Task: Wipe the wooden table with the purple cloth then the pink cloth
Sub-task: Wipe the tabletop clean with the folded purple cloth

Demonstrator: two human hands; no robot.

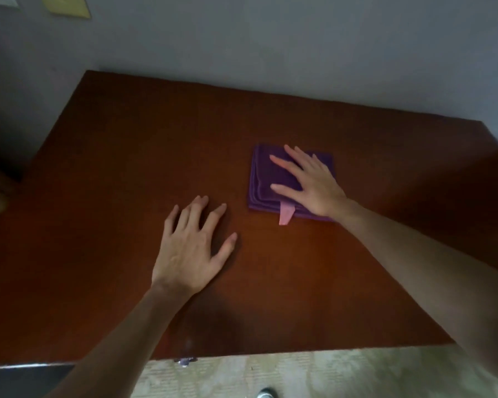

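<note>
Purple cloth (273,179), folded square, lies under flat right hand (314,185)

We look down on a reddish-brown wooden worktop (121,173) whose far edge meets a grey wall. Right of the middle lies a folded purple cloth (266,179), flat, with a pink tag (286,214) sticking out of its near edge. Our right hand (311,185) rests flat on that cloth; our left hand (193,245) rests, fingers spread, on bare wood nearer the near edge.
</note>
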